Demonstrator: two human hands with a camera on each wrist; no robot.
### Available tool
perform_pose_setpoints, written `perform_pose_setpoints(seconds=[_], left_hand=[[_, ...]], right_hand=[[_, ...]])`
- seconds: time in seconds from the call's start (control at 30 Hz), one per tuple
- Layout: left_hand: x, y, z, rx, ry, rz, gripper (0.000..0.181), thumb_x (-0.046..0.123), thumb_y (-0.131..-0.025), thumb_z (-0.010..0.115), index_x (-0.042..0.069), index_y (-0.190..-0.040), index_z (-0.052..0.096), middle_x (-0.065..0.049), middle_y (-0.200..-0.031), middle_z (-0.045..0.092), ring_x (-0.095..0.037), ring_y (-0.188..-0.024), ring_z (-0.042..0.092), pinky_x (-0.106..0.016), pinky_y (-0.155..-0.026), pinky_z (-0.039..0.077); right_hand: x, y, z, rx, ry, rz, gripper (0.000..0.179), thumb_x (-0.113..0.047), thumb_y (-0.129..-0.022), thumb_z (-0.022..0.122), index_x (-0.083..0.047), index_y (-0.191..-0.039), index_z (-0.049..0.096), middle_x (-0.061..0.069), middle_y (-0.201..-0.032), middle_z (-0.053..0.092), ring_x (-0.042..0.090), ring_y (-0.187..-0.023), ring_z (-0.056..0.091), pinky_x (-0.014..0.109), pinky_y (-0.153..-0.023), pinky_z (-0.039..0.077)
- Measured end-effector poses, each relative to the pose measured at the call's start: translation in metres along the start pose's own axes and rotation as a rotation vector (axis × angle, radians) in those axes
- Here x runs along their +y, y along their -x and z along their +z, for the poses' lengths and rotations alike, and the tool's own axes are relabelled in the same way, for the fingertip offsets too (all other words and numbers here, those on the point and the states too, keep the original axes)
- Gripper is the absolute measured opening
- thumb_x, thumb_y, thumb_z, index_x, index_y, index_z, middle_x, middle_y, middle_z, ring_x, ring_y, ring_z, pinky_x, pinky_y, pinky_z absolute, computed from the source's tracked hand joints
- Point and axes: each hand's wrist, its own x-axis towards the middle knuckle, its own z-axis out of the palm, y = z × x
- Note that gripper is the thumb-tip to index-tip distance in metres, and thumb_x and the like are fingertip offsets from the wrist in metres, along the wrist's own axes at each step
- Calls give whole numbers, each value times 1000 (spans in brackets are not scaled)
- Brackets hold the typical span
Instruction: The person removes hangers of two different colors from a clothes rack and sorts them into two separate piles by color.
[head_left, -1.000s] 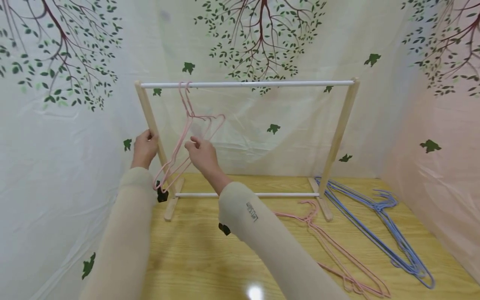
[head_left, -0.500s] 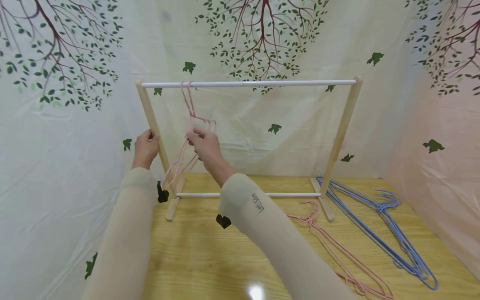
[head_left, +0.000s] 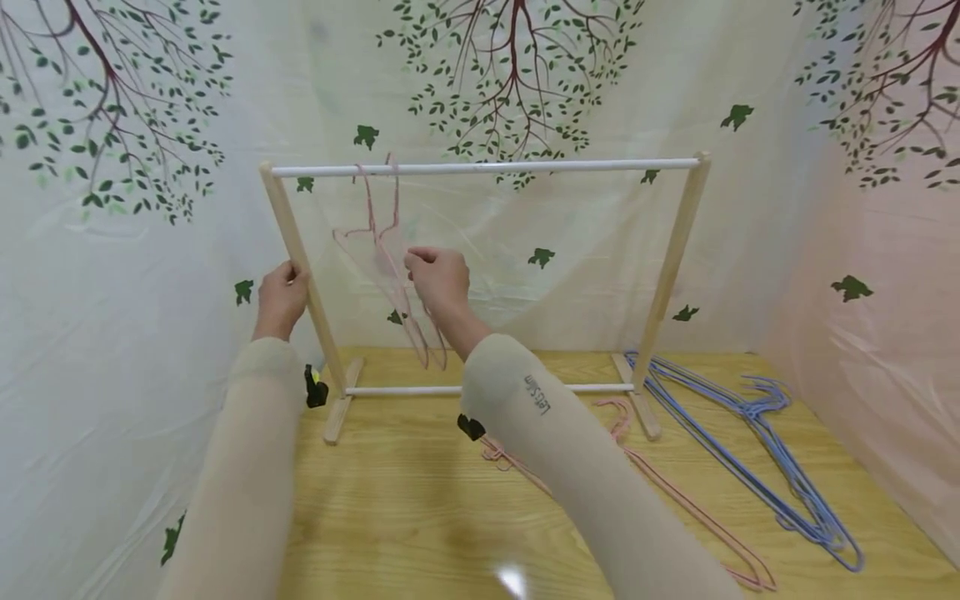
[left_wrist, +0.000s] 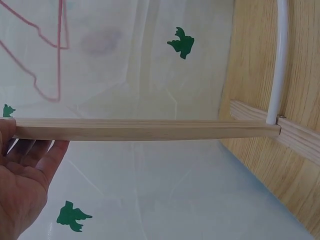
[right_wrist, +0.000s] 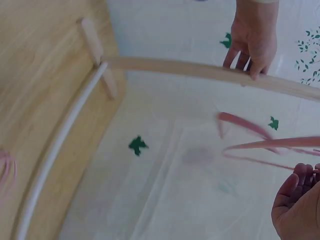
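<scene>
Two pink hangers (head_left: 396,287) dangle from the white top bar (head_left: 525,166) of a small wooden rack, blurred in the right wrist view. Their lower ends point to the right, and one hook rises above the bar. Close beside them is my right hand (head_left: 442,283), its fingers bent and fingertips bunched near the pink wire. In the right wrist view the wire runs up to the fingertips (right_wrist: 301,172); I cannot tell whether they pinch it. My left hand (head_left: 282,298) holds the rack's left wooden post (head_left: 318,312), with fingers around its far side.
Blue hangers (head_left: 776,442) lie piled at the right on the wood-grain surface (head_left: 390,508). More pink hangers (head_left: 697,500) lie in front of the rack, partly under my right sleeve. A lower white bar (head_left: 405,391) joins the rack's feet. A printed cloth hangs behind.
The hanging pink hangers have swung round, their lower ends going from left to right. My right hand has moved to the right. My left hand stays on the post.
</scene>
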Motion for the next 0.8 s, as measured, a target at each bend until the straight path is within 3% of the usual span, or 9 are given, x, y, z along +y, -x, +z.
perform_pose_setpoints(seconds=[0.27,0.47,0.6,0.7,0.8], left_hand=[[-1,-2,0,12,-21,18,37,23,-98,33,3,-127,47,-18,-130,46,-30,-108,47,-42,-91,41],[-2,-2,-1,25,-18,28,35,21,-98,33,1,-123,48,-19,-127,48,-30,-106,48,-42,-90,42],[-2,-2,-2,8,5,5,38,21,-98,33,3,-130,45,-18,-128,47,-28,-108,47,-41,-93,40],[-1,-2,-1,4,2,-8,40,22,-99,33,4,-132,43,-17,-130,46,-28,-109,47,-41,-94,40],[-1,-2,1,6,-3,-4,39,23,-99,33,4,-132,44,-17,-130,46,-29,-109,48,-42,-93,40]], right_hand=[[-2,-3,-43,-32,217,-283,19,-22,-86,59,-15,-100,71,-7,-79,64,8,-62,59,22,-55,49],[13,2,-88,-20,465,-649,19,-19,-83,64,-10,-97,72,-5,-77,65,6,-66,55,21,-59,45],[35,12,-128,-29,547,-859,18,-19,-85,63,-9,-96,72,-2,-78,66,6,-64,57,22,-56,48],[57,20,-159,-41,570,-921,17,-19,-86,62,-10,-96,72,-3,-76,65,5,-60,56,22,-52,48],[82,28,-187,-74,562,-899,15,-18,-85,64,-10,-94,72,-5,-73,63,3,-56,55,21,-47,46]])
